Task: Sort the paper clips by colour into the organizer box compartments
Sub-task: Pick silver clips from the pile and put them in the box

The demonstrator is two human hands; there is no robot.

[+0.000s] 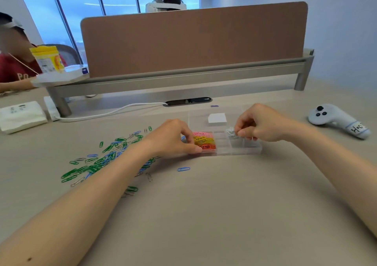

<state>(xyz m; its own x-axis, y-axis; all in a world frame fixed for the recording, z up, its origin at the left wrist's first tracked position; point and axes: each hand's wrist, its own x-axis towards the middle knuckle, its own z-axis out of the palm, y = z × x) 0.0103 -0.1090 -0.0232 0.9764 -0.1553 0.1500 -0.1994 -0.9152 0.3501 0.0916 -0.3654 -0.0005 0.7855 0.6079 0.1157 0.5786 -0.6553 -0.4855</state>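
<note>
Organizer box (244, 148) held pink, yellow, red clips (204, 140), left hand (175, 137) gripped its end, right hand (259, 123) pinched silver clips (231, 132).

On the counter (224, 204) the organizer box (238, 150) stands right of the loose paper clips (98, 161). A controller (338, 120) lies near the right edge.

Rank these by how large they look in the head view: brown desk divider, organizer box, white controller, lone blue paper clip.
1. Desk divider, by far the largest.
2. Organizer box and controller: they look close in size, so I leave them unranked.
3. Blue paper clip, the smallest.
</note>
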